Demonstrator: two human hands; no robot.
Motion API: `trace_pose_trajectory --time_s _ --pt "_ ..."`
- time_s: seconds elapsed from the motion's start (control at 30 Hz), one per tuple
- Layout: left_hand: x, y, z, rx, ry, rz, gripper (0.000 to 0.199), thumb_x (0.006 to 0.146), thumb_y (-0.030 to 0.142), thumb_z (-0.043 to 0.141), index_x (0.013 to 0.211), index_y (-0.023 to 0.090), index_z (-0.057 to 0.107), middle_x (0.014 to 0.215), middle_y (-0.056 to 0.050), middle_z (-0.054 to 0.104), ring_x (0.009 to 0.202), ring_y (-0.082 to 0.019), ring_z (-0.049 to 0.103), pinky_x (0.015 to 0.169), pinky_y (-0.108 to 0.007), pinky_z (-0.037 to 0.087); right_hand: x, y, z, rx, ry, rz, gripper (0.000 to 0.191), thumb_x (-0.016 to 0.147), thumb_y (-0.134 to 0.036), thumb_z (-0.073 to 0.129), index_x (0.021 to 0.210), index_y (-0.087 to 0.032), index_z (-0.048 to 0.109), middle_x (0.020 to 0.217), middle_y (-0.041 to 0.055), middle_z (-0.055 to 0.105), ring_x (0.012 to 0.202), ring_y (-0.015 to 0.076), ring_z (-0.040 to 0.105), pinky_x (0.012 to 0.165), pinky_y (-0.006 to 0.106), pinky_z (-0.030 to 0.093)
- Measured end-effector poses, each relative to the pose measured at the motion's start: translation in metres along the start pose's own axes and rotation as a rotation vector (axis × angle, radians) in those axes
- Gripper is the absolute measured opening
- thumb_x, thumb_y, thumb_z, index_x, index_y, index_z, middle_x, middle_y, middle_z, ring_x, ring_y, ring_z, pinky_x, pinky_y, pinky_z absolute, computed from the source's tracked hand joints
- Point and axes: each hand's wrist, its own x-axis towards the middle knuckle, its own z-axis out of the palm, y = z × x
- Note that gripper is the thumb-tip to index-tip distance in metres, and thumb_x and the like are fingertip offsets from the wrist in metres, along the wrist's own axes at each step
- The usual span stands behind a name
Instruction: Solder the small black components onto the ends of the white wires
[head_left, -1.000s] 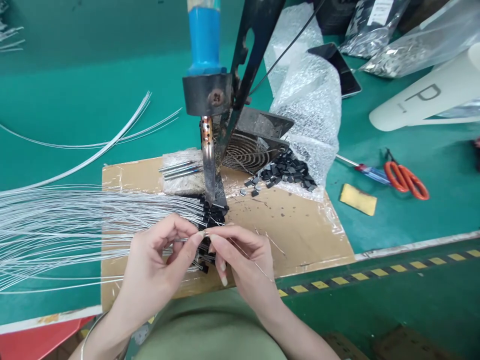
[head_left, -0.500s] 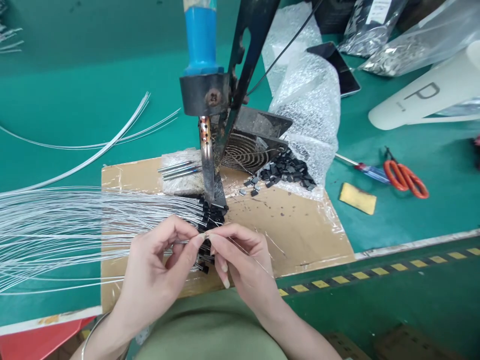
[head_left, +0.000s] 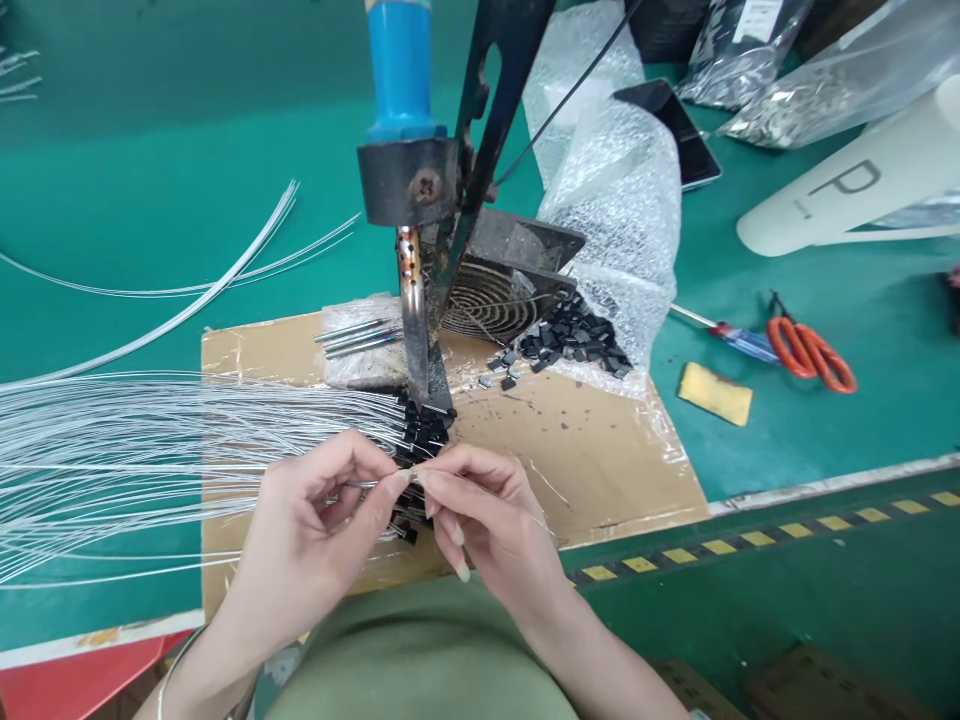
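Observation:
My left hand (head_left: 319,525) pinches a thin wire between thumb and forefinger. Its fingertips meet those of my right hand (head_left: 491,510), which is also pinched on a fine wire; the point where the wires meet is hidden by the fingers. Beneath my hands lies a cluster of black pieces (head_left: 424,430) on the ends of many pale wires (head_left: 135,430), which spread to the left. Just above this cluster hangs the metal nozzle (head_left: 414,330) of a blue hot-air tool (head_left: 401,75).
Brown cardboard (head_left: 600,460) covers part of the green table. Behind it are a round-grilled fan (head_left: 491,300), loose black pieces (head_left: 581,335) and bubble wrap (head_left: 622,210). At the right lie a screwdriver (head_left: 746,343), orange-handled scissors (head_left: 810,355) and a yellow sponge (head_left: 715,393).
My right hand's lower fingers have shifted slightly right and down, and the fine wire by it now lies closer along the hand. The pinched fingertips stay nearly in place.

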Motion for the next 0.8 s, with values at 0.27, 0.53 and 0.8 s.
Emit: trace_pose_trajectory --time_s 0.27,0.53,0.8 --pt "-0.001 -0.006 0.004 -0.03 0.058 0.009 0.018 0.095 0.029 0.07 0.079 0.02 0.069 0.069 0.0 0.066 0.062 -0.013 0.055 0.056 -0.025 0.037 -0.001 0.004 -0.001 0.023 -0.016 -0.041 0.011 0.081 -0.031 0.089 0.079 -0.02 0.087 0.064 -0.0021 0.067 0.038 0.0037 0.049 0.033 0.014 0.049" --pt "-0.001 -0.017 0.007 -0.012 0.049 0.164 0.014 0.1 0.023 0.067 0.086 0.022 0.068 0.07 0.003 0.066 0.058 -0.01 0.053 0.051 -0.022 0.038 0.0 0.007 0.003 0.069 0.026 -0.064 0.01 0.08 -0.03 0.09 0.08 -0.021 0.087 0.063 -0.0028 0.066 0.039 0.0026 0.048 0.033 0.012 0.048" --pt "-0.003 -0.025 0.016 -0.026 0.136 0.201 0.012 0.1 0.021 0.067 0.088 0.022 0.067 0.071 0.004 0.066 0.06 -0.009 0.056 0.053 -0.018 0.042 -0.001 0.01 0.008 0.105 0.067 -0.083 0.012 0.078 -0.032 0.092 0.08 -0.02 0.088 0.062 -0.0033 0.066 0.039 0.002 0.047 0.032 0.01 0.047"
